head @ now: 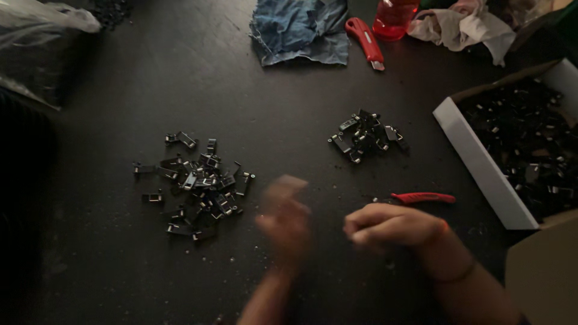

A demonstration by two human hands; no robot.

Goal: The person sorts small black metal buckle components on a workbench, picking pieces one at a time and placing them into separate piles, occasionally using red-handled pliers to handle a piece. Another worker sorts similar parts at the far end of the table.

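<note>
Two hands in my view, low centre. Left hand point(284, 216) is motion-blurred, fingers raised; I cannot tell whether it is open or holding anything. Right hand point(391, 227) is curled into a loose fist, fingers together; whether something small sits inside I cannot tell.

Count: two heaps of small dark metal clips on the table point(180, 78). Big heap point(195, 186), spread loose, lies just left of the left hand, nearly touching its blur. Small heap point(366, 135) lies above the right hand, apart from it. One box point(481, 162) full of more clips, well right of the right hand. One red-handled tool point(422, 197) just above and right of the right fist. One red knife point(365, 41), one blue cloth point(301, 30), one red bottle point(394, 18), one pale rag point(463, 27), all far above both hands.

Open room: bare dark tabletop between the heaps and above the hands. The box edge hems the right side; a cardboard corner point(542, 277) sits lower right.
</note>
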